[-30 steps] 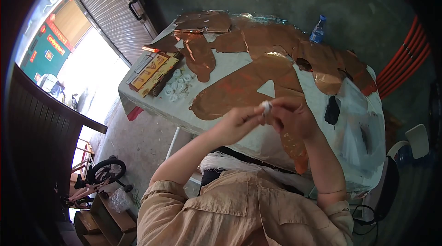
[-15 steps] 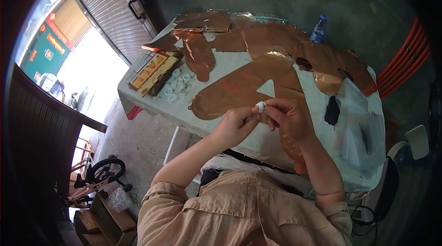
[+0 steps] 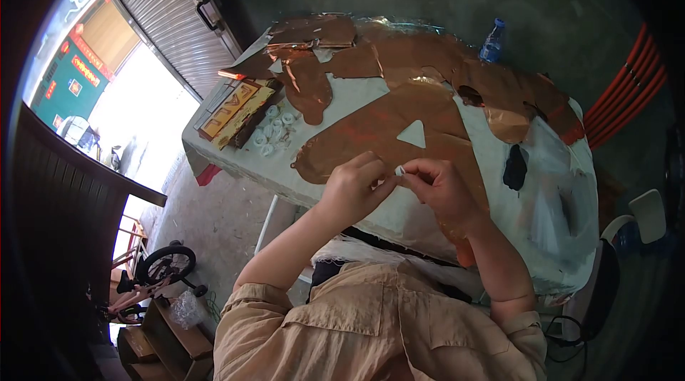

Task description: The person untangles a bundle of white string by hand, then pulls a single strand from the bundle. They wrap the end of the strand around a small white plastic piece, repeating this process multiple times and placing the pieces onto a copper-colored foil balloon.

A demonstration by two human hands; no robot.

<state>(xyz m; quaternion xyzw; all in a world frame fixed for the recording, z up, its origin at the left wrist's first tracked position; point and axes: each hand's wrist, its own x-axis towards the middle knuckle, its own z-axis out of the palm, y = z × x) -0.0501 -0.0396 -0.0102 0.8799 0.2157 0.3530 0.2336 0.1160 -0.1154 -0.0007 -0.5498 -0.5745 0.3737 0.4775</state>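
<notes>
A small white roll (image 3: 399,170) is pinched between the fingertips of both hands, above the near part of the table. My left hand (image 3: 353,185) has its fingers curled and closed against the roll's left side. My right hand (image 3: 441,188) grips the roll from the other side with thumb and forefinger. Beneath and behind the hands lies a large flat sheet of brown foil (image 3: 349,140), with a triangular opening through which the white cloth shows. Several similar small white rolls (image 3: 270,130) sit clustered to the left, beside a yellow and brown box (image 3: 239,111).
More brown foil pieces (image 3: 421,53) spread over the back of the cloth-covered table (image 3: 360,90). A blue-capped bottle (image 3: 492,42) stands behind them. On the right are a black cloth-like item (image 3: 514,167) and a clear plastic bag (image 3: 549,202). A small bicycle (image 3: 165,267) is on the floor at left.
Both hands have shifted slightly down. The left fingers have curled more over, and the white roll has turned and shows less between the fingertips.
</notes>
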